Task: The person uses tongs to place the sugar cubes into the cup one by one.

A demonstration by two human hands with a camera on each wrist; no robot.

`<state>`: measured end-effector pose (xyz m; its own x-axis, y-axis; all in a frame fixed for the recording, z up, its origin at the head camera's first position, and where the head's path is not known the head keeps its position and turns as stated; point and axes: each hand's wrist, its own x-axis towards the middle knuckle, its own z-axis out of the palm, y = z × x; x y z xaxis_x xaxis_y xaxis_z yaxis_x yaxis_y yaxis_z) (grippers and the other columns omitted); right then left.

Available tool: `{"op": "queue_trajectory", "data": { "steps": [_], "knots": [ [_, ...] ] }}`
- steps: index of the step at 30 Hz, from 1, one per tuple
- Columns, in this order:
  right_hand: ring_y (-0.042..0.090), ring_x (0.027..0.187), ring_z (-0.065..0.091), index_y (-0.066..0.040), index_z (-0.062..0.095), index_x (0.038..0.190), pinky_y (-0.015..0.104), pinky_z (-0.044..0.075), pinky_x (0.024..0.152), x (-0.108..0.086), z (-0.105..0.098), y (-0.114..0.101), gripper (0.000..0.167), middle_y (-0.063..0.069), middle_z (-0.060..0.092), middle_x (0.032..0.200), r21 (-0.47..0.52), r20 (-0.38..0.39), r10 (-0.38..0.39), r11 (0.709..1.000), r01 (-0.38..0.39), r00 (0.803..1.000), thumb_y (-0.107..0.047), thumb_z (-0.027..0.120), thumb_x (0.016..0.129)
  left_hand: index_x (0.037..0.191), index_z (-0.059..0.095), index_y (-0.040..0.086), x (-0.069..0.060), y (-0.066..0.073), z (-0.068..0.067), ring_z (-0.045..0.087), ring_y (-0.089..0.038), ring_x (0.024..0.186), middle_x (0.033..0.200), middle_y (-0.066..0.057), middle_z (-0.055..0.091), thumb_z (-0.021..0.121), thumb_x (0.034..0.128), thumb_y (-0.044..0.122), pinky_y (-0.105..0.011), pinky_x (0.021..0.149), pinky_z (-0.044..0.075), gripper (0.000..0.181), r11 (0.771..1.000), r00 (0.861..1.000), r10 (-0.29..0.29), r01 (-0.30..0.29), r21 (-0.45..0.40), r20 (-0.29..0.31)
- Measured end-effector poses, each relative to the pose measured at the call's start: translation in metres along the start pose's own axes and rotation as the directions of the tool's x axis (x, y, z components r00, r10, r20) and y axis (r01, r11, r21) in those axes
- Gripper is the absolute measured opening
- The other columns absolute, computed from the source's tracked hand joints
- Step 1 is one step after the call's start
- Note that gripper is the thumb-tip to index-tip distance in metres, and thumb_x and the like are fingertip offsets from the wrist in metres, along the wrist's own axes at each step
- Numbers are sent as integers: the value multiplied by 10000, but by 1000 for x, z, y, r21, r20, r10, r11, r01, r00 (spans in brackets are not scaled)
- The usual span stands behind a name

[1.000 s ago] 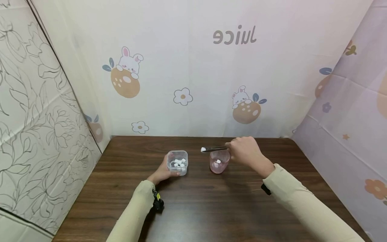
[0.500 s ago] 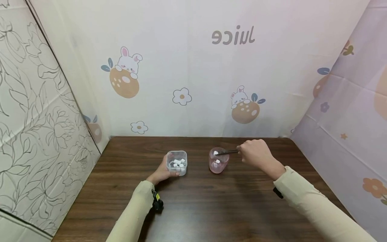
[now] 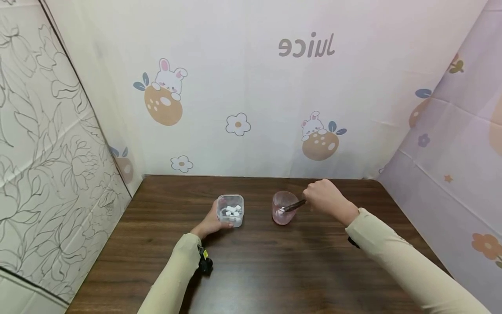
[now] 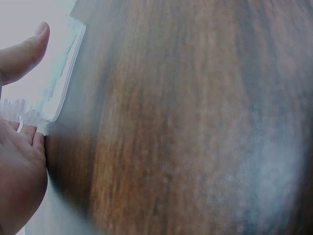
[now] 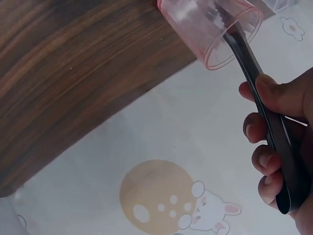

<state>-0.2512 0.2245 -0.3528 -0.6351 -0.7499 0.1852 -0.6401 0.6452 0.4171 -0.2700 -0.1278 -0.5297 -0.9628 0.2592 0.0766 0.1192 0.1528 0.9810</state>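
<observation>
My left hand (image 3: 210,222) grips a clear square plastic container (image 3: 230,200) from its left side, thumb on the near face. Several white cubes (image 3: 233,211) lie inside it. Dark tongs (image 5: 261,105) are held in my right hand (image 3: 327,199), fingers curled round the arms. Their tips reach down through the mouth of a pink see-through cup (image 3: 277,216), which stands upright to the right of the container. White cubes (image 3: 282,210) show in the cup near the tips; whether the tips pinch one I cannot tell. In the left wrist view the container (image 4: 63,73) is overexposed.
Both vessels stand on a dark wood-grain table (image 3: 259,270). A printed curtain (image 3: 251,87) hangs behind its far edge, with more curtain at both sides. A black wrist camera (image 3: 205,264) sits under my left forearm.
The tongs swung from beside the cup, with a white cube at their tips, over its mouth and down into it. The left hand and container have stayed put.
</observation>
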Motion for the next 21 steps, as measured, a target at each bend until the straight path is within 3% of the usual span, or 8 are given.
{"op": "queue_trajectory", "data": {
  "steps": [8, 21],
  "knots": [
    [129, 429, 392, -169, 490, 517, 312, 383, 421, 12, 6, -2, 318, -18, 495, 512, -18, -5, -82, 996, 82, 997, 30, 733, 566, 1471, 141, -4, 1, 0, 0, 271, -376, 1333, 1483, -249, 268, 824, 620, -67, -488, 1092, 178, 1093, 1000, 1000, -11, 11, 5, 8],
    [135, 430, 408, -173, 488, 524, 327, 403, 420, 13, 8, -1, 315, -18, 511, 521, -41, 9, -78, 996, 78, 997, -42, 771, 562, 1459, 144, -33, 0, 1, 0, 286, -395, 1319, 1471, -272, 272, 808, 626, -95, -497, 1086, 190, 1067, 1000, 1000, -1, 1, 8, 4]
  ]
}}
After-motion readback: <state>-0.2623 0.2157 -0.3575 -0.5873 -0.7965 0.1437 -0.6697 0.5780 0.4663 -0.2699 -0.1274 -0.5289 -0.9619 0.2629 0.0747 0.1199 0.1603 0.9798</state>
